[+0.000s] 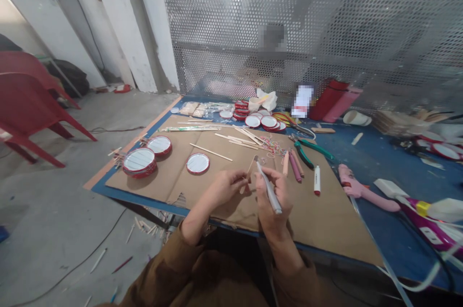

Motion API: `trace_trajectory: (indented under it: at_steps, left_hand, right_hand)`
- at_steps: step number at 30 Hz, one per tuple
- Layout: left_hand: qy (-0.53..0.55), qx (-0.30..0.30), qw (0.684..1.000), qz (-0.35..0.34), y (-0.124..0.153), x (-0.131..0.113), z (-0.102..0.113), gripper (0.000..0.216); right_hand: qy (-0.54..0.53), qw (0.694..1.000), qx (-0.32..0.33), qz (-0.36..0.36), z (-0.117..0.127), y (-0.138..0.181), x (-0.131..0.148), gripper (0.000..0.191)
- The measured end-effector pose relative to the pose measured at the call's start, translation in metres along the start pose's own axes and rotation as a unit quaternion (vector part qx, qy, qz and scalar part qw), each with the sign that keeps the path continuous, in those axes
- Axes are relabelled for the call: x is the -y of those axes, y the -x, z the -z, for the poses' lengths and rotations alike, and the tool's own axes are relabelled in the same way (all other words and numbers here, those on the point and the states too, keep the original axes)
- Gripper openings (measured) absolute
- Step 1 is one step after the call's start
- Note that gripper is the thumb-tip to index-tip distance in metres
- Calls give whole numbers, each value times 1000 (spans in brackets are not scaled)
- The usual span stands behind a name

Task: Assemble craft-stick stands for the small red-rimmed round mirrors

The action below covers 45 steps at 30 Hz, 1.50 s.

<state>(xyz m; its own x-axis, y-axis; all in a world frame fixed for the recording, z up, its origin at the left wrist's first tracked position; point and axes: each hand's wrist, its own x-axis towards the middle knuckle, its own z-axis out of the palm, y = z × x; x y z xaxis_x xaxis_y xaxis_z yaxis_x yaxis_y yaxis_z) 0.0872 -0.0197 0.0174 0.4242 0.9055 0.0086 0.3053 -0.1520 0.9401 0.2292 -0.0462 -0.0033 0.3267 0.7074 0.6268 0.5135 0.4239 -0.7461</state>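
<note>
My left hand [229, 185] pinches a thin wooden stick [251, 166] that slants upward between my hands. In my right hand [272, 196] is a light grey pen-shaped tool [269, 187], its upper end close to the top of the stick. Whether the two touch, I cannot tell. Both hands are over the cardboard sheet [224, 208] near its front edge. To the left of my hands lies a small round drum-like piece [198, 163] with a white face and red rim. A loose stick [211, 151] rests behind it.
Stacked red-rimmed drums [139, 161] stand at left. Behind my hands are wooden sticks [249, 138] and tangled coloured strings [273, 145]. Rightward lie clay-like rods [295, 167], a white marker [317, 180], green-handled pliers [304, 154], a pink glue gun [365, 188] and a power strip [428, 227].
</note>
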Motion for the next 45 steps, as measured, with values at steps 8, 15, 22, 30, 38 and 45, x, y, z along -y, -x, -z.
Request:
trace_trajectory:
  at_steps: [8,15,22,30,38,45]
  left_hand:
    - [-8,-1,1000,7,2,-4,0,20]
    - [-20,-5,1000,20,1,-3,0,22]
    - [-13,-3,1000,12,-1,-2,-2,19]
    - [-14,2,1000,10,-1,-2,-1,19]
    - [-31,-5,999,23,-1,-3,-2,21]
    - [-31,-3,999,17,-1,-7,-1,20]
  right_hand:
    - [7,1000,21,-18,0,0,1,26]
    - [-7,1000,-3,-17,-2,1,-1,26]
    - [-1,1000,-1,-15,-3,0,-1,28]
    - [-9,1000,-13,-15,-4,2,-7,28]
    - [-2,1000,23,-18,-2,2,-3,27]
    - [1,1000,-6,-5,-2,0,-1,27]
